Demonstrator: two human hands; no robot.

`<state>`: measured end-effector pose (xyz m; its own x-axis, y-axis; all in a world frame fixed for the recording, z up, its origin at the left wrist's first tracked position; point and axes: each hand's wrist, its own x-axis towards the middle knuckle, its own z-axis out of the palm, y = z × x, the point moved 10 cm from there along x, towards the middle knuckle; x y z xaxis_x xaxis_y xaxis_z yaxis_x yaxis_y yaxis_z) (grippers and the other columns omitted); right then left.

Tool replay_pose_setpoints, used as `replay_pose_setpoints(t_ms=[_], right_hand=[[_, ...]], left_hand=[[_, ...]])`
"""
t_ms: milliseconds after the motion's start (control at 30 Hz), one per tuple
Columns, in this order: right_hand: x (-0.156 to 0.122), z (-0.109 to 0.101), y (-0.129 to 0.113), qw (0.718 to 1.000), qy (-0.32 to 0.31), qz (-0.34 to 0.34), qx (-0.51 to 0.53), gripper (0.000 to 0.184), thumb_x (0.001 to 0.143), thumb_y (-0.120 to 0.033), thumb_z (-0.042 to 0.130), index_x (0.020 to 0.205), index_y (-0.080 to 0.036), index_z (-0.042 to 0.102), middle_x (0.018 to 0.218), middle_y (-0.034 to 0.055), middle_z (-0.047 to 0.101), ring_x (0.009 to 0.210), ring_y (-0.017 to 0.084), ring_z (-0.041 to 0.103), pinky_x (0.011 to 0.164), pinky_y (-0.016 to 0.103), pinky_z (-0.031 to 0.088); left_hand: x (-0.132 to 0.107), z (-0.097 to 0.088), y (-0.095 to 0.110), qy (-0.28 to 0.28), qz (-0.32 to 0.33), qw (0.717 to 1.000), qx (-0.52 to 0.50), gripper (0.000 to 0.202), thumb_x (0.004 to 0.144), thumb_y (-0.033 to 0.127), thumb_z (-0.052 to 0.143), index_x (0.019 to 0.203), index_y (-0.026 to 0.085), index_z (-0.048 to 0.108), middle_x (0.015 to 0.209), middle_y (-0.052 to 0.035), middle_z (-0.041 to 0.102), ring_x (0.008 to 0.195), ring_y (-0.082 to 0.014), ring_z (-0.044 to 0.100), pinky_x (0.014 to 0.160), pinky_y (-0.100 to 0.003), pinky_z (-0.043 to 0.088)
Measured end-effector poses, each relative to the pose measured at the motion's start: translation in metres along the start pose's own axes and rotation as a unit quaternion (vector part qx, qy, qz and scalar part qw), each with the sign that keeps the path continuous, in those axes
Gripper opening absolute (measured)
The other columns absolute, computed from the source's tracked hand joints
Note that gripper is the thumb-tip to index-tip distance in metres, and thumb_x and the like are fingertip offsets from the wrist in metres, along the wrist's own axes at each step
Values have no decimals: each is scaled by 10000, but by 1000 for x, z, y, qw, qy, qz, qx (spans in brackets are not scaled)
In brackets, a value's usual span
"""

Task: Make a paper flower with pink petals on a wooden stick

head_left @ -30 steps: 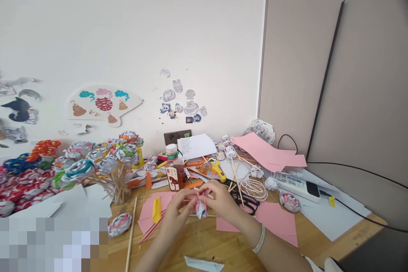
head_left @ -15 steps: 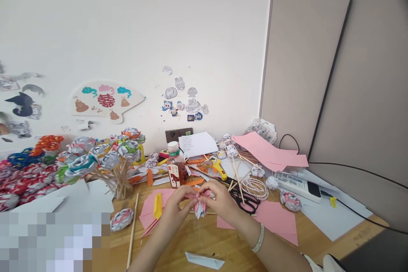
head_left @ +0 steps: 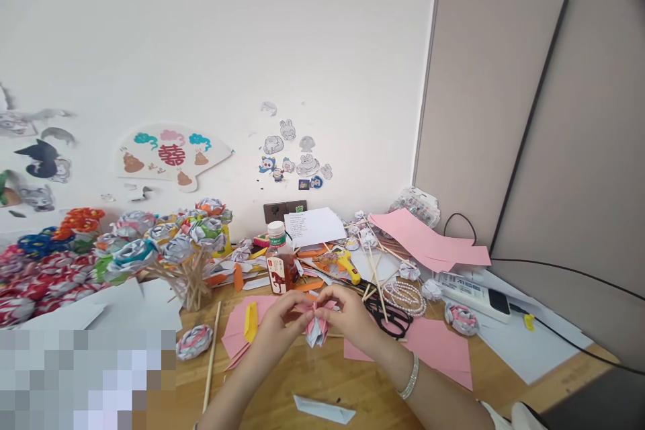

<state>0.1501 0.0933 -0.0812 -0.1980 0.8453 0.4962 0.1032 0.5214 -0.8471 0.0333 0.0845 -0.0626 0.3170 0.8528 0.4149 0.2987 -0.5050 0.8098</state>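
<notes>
Blooms (head_left: 176,248): look done; on sticks (head_left: 194,285), beyond & L of hands.
Pink paper (head_left: 433,349): flat, just R of R hand (head_left: 350,316), uncurled.
R hand: fingertips narrow, pinching piece (head_left: 316,332).
L hand (head_left: 285,316): same, opp. side.
L rose (head_left: 194,342), R rose (head_left: 461,318): 2, off sticks, 1 outside each hand; look formed.
Piece: pink/white, btwn hands; looser than roses, prob. part-done, shaping left.
Strip (head_left: 325,410): folded, near side of hands, not joined on.

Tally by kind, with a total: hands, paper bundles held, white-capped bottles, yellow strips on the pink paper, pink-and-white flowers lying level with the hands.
Left hand, right hand: 2
Paper bundle: 1
Bottle: 1
Yellow strip: 1
Left flower, right flower: 2
Total: 7
</notes>
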Motion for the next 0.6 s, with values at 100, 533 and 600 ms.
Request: replay_pose_setpoints(t_ms=[100, 533, 600], right_hand=[[-2, -2, -10, 998, 4, -42, -48, 111, 727, -263, 688, 792, -192, 634, 802, 10, 641, 765, 159, 589, 705, 265, 447], [-14, 1, -54, 968, -2, -210, -135, 148, 851, -347, 570, 818, -204, 592, 838, 46, 631, 814, 185, 564, 737, 318, 441], [-15, 1, -54, 967, -3, -219, -132, 141, 857, -341, 563, 834, -205, 591, 844, 48, 630, 820, 185, 563, 745, 322, 440]], left_hand=[[0, 0, 5, -1, 36, 999, 29, 116, 760, 294, 607, 787, 186, 642, 809, -44, 648, 769, -173, 613, 687, -275, 503], [-7, -6, 22, 21, 127, 987, 95, 50, 777, 228, 613, 810, 194, 630, 823, -36, 674, 793, -165, 620, 719, -262, 492], [-8, -5, 25, 21, 134, 986, 97, 49, 776, 232, 614, 801, 195, 636, 817, -36, 675, 786, -165, 621, 712, -260, 494]])
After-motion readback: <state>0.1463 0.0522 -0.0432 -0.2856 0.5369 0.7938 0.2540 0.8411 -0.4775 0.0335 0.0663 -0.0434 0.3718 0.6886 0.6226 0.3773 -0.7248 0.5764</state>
